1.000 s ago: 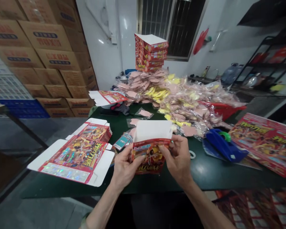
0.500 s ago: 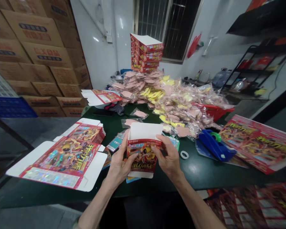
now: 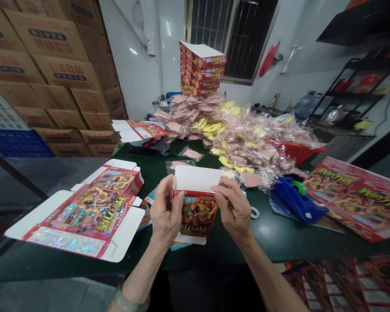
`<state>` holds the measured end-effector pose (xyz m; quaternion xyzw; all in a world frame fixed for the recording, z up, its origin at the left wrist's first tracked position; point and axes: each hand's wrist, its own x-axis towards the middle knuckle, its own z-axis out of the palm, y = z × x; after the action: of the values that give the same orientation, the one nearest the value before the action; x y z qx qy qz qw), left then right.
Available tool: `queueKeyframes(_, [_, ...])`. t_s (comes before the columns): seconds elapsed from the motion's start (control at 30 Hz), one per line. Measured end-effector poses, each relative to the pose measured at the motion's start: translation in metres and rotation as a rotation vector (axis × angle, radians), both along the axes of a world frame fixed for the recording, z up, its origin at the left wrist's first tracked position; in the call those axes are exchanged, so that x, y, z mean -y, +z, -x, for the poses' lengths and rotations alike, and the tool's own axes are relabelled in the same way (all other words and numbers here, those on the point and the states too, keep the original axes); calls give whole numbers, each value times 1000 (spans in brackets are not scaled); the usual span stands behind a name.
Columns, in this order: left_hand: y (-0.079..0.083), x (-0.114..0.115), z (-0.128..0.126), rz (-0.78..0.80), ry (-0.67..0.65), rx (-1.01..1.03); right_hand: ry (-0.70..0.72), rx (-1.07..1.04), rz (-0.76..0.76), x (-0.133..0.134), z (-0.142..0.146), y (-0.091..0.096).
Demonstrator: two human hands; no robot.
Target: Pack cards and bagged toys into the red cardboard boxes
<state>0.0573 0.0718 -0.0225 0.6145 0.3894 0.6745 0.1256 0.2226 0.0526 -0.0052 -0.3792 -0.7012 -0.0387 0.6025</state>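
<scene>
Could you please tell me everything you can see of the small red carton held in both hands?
The small red carton looks like printed cardboard, with a cartoon figure and yellow lettering on its front. Its top is open, showing white inside. The left hand and right hand grip its sides above the green table.

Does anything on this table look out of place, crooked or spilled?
Yes. The flat carton at the left hangs over the table edge. The heap of packets sprawls loose and half buries a red basket. The small box being held looks undamaged.
</scene>
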Motion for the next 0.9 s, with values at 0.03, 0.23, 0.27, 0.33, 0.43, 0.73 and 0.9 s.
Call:
queueKeyframes(0.03, [2, 0, 1, -19, 12, -46, 22, -12, 22, -1, 1, -1])
queueKeyframes(0.23, [18, 10, 3, -28, -36, -92, 107, -163, 197, 1, -2, -12])
queueKeyframes(0.27, [20, 13, 3, 2, -28, -62, 120, -184, 215, 4, -3, -12])
queueKeyframes(0.33, [22, 20, 2, 115, -34, 21, 147, -210, 243, 12, -3, -10])
queueKeyframes(0.43, [22, 29, 2, 305, -188, 278, 187, -270, 307, 24, 0, -6])
queueKeyframes(0.73, [38, 24, 1, 360, -381, 378, 399, -423, 463, 25, -2, -7])
queueKeyframes(0.9, [32, 25, 2, 289, -359, 313, 351, -269, 430, 32, -11, 2])
